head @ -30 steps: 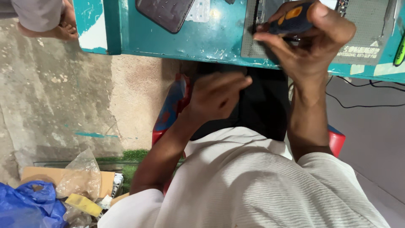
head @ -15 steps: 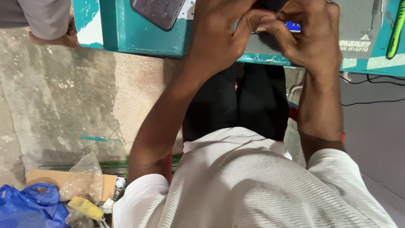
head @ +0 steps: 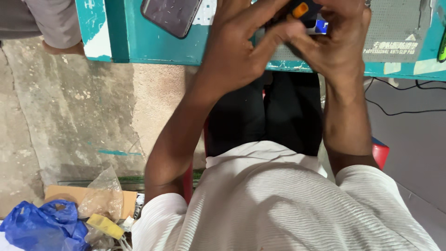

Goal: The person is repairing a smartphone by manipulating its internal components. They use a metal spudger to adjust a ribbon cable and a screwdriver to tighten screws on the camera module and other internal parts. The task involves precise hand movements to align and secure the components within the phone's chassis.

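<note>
My left hand [head: 241, 46] and my right hand [head: 337, 46] meet at the front edge of a teal table [head: 153, 46]. Both are closed around a small black tool with an orange part [head: 302, 9]. A bit of blue [head: 321, 27] shows between the fingers. Most of the tool is hidden by my fingers and cut off by the top of the frame. A dark phone [head: 172, 16] with a scratched screen lies on the table to the left of my left hand.
A grey anti-slip mat [head: 395, 28] lies on the table at right, with a green object [head: 441, 46] at the edge. Black cables [head: 399, 109] run over the floor. A blue bag [head: 42, 227], clear plastic [head: 104, 195] and cardboard [head: 60, 193] lie at bottom left. Another person's leg [head: 46, 28] is at top left.
My left hand has risen from my lap and joined my right hand on the tool at the table edge. The view has tilted slightly.
</note>
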